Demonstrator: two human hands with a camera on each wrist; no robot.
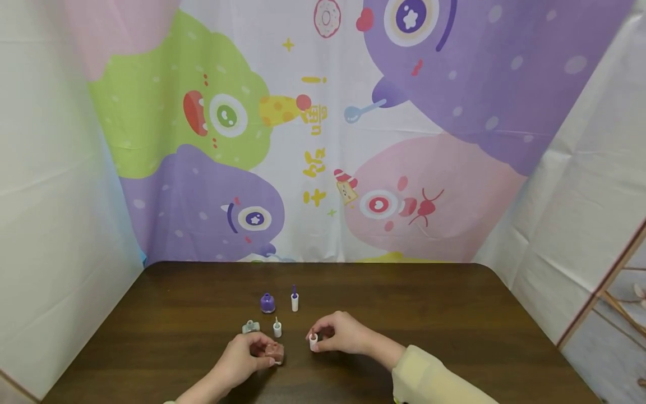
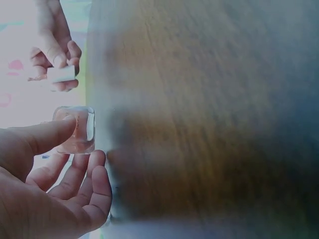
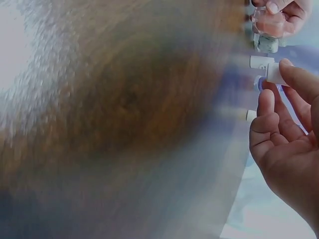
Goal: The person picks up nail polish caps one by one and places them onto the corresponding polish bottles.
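Observation:
My left hand (image 1: 238, 359) pinches a small square nail polish bottle (image 1: 275, 352), pinkish brown and clear-walled, between thumb and fingers. In the left wrist view the thumb lies across the face of the bottle (image 2: 83, 139). Across from it, my right hand (image 1: 347, 333) holds a white nail polish cap (image 1: 313, 343) by thumb and fingertips, its brownish brush pointing up. The right wrist view shows the same cap (image 3: 276, 73) at the thumb tip. Cap and bottle are apart, a short stretch of table between them.
Behind the left hand, a grey nail polish bottle (image 1: 250, 326) stands beside its white cap (image 1: 277, 330), brush up. Farther back are a purple bottle (image 1: 267, 303) and another white cap (image 1: 295, 303) with a purple brush. A cartoon-printed curtain (image 1: 323, 235) hangs behind the dark wooden table (image 1: 429, 303).

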